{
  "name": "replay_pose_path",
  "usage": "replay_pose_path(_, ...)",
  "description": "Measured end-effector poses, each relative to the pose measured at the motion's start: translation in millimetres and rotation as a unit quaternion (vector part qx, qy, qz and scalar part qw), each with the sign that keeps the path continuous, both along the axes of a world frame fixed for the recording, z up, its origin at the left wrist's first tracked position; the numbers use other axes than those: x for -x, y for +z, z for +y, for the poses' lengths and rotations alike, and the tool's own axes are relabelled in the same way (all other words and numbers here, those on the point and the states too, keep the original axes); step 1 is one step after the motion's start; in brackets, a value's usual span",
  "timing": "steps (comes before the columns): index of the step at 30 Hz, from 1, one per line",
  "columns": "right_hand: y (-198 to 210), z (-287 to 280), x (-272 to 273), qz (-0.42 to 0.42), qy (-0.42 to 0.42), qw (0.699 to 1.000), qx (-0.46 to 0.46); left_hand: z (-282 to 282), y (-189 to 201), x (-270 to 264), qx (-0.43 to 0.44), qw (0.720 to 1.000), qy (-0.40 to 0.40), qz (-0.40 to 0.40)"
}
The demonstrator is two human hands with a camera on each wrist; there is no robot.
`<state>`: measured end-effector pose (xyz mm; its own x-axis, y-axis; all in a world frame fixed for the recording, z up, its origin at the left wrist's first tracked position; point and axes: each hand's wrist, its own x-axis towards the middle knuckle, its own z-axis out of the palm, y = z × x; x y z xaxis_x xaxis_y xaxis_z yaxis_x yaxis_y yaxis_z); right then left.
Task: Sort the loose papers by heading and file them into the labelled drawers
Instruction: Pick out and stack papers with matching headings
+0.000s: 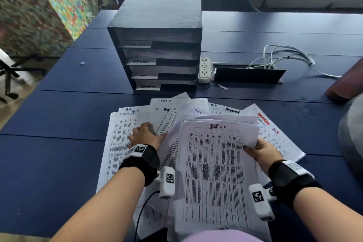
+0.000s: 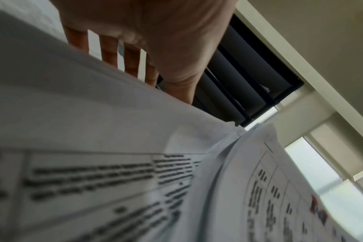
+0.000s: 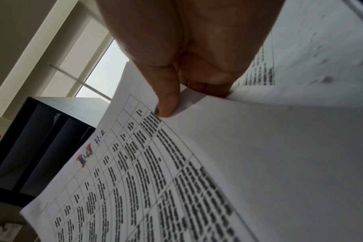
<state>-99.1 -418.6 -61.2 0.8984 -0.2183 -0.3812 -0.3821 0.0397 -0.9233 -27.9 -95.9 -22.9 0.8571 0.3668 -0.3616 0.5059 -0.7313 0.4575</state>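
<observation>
the right hand (image 1: pixel 262 151) pinches a small sheaf of papers (image 1: pixel 216 173) at its right edge, thumb on top and fingers curled underneath, as the right wrist view shows; the top sheet is headed "h.r" beside a scribbled-out word. the left hand (image 1: pixel 146 135) lies on the loose papers (image 1: pixel 121 139) spread over the dark blue bench (image 1: pixel 59 153), its fingers bent down among the sheets, but whether they grip a sheet cannot be told. headings "security" and "h.r" show on the spread sheets. just behind the spread stands the black drawer unit (image 1: pixel 159 25), with labels reading "admin", "h.r" and "security"; the top label is too blurred to read. a white power strip (image 1: pixel 204 69) lies beside it.
</observation>
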Motion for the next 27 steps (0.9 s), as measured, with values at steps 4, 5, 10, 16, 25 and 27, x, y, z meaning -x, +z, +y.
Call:
replay_pose_path(4,5.8,2.5,1.3,0.002,0.005,1.0,-0.021,3.9,-5.4,-0.9,-0.03,0.999,-0.015,-0.004)
replay_pose_path(5,4.3,1.2,1.1,0.004,0.009,1.0,-0.021,4.9,-7.1,-2.0,-0.024,1.0,-0.008,-0.001)
replay_pose_path(10,7.1,4.1,2.4,0.013,0.013,1.0,-0.017,10.4,-11.8,-5.0,0.021,0.999,0.024,0.002)
replay_pose_path(16,7.5,4.3,2.3,0.003,0.007,1.0,0.016,14.6,-12.2,-5.0,0.006,1.0,-0.004,0.019)
replay_pose_path(25,3.5,1.5,0.2,0.011,0.021,0.999,0.038,15.5,-5.1,0.1,0.106,0.991,-0.016,-0.073)
replay_pose_path(27,4.0,1.4,0.2,0.011,0.022,0.999,0.036,15.9,-4.7,1.2,0.103,0.989,-0.023,-0.104)
